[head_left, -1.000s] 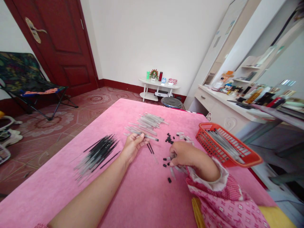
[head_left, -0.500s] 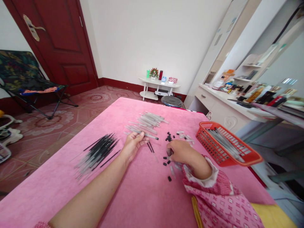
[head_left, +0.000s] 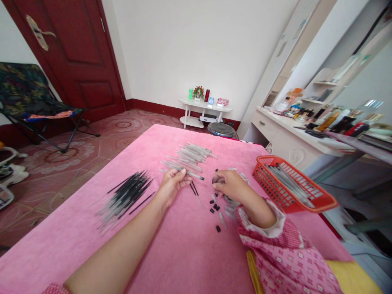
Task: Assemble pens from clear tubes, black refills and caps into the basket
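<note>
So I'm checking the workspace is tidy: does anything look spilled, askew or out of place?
Mostly orderly. Small black caps lie scattered loose on the pink cloth below the right hand, and two black refills sit apart from their pile.

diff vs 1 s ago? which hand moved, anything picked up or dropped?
The right hand moved up and away from the person, off the loose black caps toward the clear tubes, fingers pinched on something small; what it is cannot be told. The left hand stayed put, gripping a clear tube. The black refills and red basket are unchanged.
</note>
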Available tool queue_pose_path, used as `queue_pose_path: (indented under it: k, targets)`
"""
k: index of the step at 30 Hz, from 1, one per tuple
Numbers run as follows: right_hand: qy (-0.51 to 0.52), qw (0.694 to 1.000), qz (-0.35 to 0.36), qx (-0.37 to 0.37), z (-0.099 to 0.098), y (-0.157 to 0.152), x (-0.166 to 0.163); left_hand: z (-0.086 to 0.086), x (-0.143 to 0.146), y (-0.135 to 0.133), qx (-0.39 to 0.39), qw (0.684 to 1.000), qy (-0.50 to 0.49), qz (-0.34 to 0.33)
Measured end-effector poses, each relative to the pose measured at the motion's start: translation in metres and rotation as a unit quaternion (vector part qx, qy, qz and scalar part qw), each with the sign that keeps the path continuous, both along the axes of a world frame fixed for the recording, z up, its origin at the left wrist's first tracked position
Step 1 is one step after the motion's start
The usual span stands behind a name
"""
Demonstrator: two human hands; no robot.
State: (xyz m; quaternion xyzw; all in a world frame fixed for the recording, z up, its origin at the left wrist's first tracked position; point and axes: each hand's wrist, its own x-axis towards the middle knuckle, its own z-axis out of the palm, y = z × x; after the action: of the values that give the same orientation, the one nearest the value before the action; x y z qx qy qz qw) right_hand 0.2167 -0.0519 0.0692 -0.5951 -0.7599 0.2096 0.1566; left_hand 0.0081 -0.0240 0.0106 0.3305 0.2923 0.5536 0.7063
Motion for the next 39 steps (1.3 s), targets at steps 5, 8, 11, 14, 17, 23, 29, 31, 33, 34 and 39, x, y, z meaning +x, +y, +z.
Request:
queue_pose_path:
  k: [5, 8, 11, 14, 17, 23, 29, 31, 33, 34, 39]
  targets:
    - [-0.082, 0.991, 0.07, -0.083, 0.018, -0.012, -0.007, -0.003, 0.0, 0.003, 0.006, 1.0, 0.014, -0.003]
    - [-0.118, 0.973, 0.1, -0.172, 0.025, -0.022, -0.013, -0.003, 0.001, 0.004, 0.014, 1.0, 0.014, -0.007]
    - [-0.202, 0.962, 0.11, -0.149, 0.02, -0.032, -0.016, -0.003, 0.002, 0.004, 0.013, 1.0, 0.012, -0.005]
    - [-0.263, 0.955, 0.105, -0.094, 0.008, -0.043, -0.016, -0.003, 0.002, 0.004, 0.011, 1.0, 0.013, -0.005]
    - [-0.245, 0.96, 0.116, -0.066, 0.0, -0.05, -0.012, -0.004, 0.002, 0.005, 0.008, 1.0, 0.009, -0.004]
    - [-0.09, 0.996, 0.029, -0.005, 0.018, -0.024, -0.006, -0.003, 0.0, 0.008, -0.016, 0.999, -0.041, 0.025]
    - [0.344, 0.93, -0.125, 0.044, 0.016, 0.005, -0.023, -0.002, -0.002, 0.009, -0.034, 0.997, -0.046, 0.043]
    - [0.387, 0.911, -0.13, 0.056, 0.008, 0.005, -0.028, -0.001, -0.002, 0.008, -0.019, 0.999, -0.035, 0.033]
    - [0.392, 0.906, -0.137, 0.077, 0.002, 0.005, -0.029, 0.0, 0.0, 0.004, 0.016, 1.0, -0.014, -0.004]
    - [0.394, 0.904, -0.139, 0.083, 0.001, 0.004, -0.028, 0.0, 0.002, 0.002, 0.034, 0.999, -0.002, -0.032]
    - [0.417, 0.891, -0.154, 0.094, 0.0, 0.006, -0.017, 0.005, 0.006, -0.011, 0.091, 0.98, 0.078, -0.156]
